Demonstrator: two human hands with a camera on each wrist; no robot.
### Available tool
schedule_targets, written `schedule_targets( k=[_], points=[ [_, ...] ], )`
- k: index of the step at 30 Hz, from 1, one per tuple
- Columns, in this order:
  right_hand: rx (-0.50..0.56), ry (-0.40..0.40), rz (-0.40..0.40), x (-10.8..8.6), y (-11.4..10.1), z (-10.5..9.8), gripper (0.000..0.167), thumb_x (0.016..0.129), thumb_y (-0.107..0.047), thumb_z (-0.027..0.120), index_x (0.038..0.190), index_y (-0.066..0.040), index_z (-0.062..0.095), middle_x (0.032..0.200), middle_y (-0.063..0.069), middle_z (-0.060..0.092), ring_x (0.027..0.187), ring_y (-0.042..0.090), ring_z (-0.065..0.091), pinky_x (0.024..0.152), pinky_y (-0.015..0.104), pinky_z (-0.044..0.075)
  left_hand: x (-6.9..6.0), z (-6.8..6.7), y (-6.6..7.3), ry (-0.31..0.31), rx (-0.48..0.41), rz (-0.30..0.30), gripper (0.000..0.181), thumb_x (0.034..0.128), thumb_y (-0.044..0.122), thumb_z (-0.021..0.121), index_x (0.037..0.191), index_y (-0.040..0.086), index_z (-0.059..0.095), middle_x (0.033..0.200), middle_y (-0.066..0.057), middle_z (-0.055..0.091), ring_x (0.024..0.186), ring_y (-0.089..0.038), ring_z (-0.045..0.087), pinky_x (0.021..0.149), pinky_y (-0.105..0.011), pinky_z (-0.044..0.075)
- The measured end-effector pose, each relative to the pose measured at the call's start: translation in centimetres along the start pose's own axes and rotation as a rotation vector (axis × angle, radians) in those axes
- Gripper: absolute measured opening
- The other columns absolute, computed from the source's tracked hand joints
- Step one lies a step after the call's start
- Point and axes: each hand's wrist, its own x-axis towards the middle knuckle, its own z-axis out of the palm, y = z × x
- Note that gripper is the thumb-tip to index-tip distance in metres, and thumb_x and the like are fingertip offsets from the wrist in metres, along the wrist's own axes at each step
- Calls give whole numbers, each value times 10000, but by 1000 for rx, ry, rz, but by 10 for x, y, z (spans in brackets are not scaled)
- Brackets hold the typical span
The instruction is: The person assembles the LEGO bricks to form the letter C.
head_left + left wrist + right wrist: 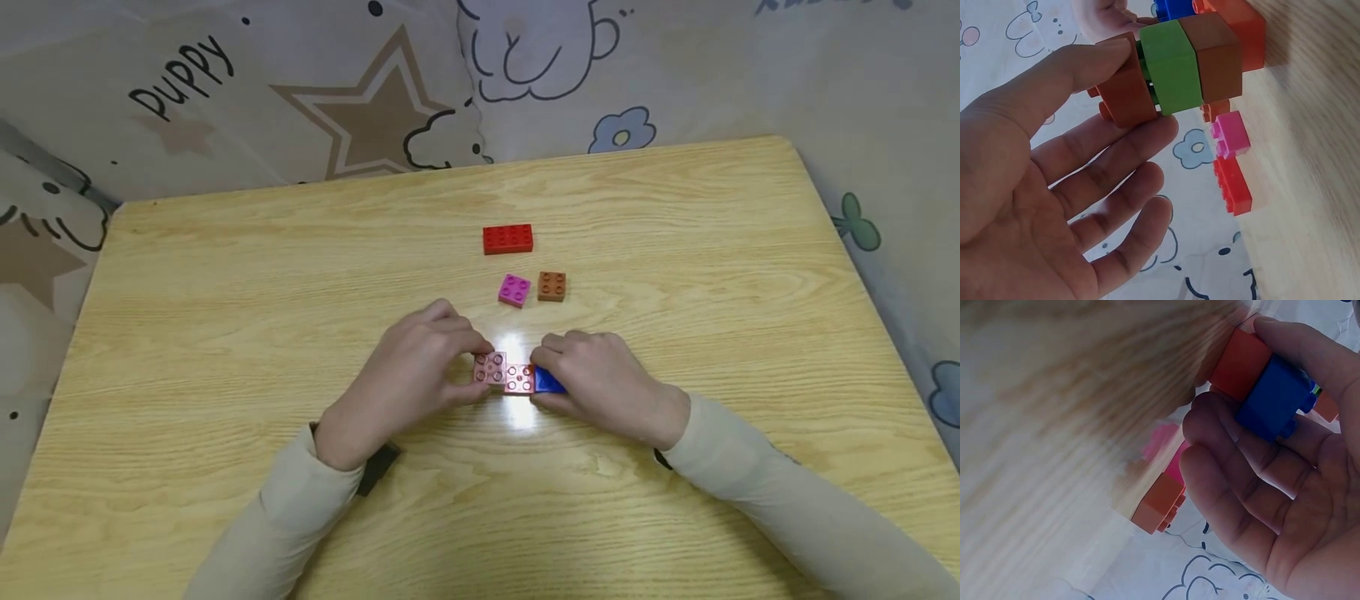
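Three bricks form the column (pixel 1172 69) between our hands at the middle of the table (pixel 225 317): orange-brown on top, smooth green beneath, darker brown lowest, with a narrow gap under the top one. Our left hand (pixel 420 358) pinches that top brick, remaining fingers loosely fanned; our right hand (pixel 600 379) grips a glossy blue brick (pixel 1275 397) seated on an orange-red brick (pixel 1241 362).

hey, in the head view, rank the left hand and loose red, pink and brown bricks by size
1. Left hand
2. Red brick
3. Pink brick and brown brick: too alike to rank
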Motion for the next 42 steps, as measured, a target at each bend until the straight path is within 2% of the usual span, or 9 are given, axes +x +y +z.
schedule_targets(
  k=[6, 14, 28, 42],
  points=[
    [2, -1, 6, -1, 1, -1, 311, 891, -277, 932, 904, -103, 674, 805, -30, 628, 658, 139, 560, 547, 344, 525, 4, 3, -1, 11, 7, 41, 347, 803, 233, 1003, 1054, 61, 837, 996, -15, 801, 896, -188, 613, 761, -305, 518],
    [-4, 10, 2, -1, 0, 1, 321, 880, -278, 942, 899, -107, 671, 810, -27, 637, 662, 147, 576, 548, 349, 530, 5, 5, 1, 3, 48, 49, 392, 792, 264, 1009, 1066, 44, 835, 1004, -37, 806, 874, -200, 604, 779, -336, 529],
    [2, 8, 0, 1, -1, 0, 322, 882, -283, 943, 896, -109, 672, 801, -30, 635, 654, 138, 568, 549, 348, 533, 4, 5, 1, -19, 100, 21, 417, 791, 299, 1008, 1082, 56, 835, 1025, -37, 806, 910, -212, 618, 834, -381, 551],
    [-12, 2, 3, 1, -1, 2, 320, 887, -288, 938, 906, -102, 677, 808, -24, 644, 661, 144, 582, 551, 341, 536, 2, 8, 1, -12, 67, 16, 388, 791, 252, 998, 1067, 45, 823, 1013, -41, 799, 876, -198, 599, 800, -349, 534]
  ],
)
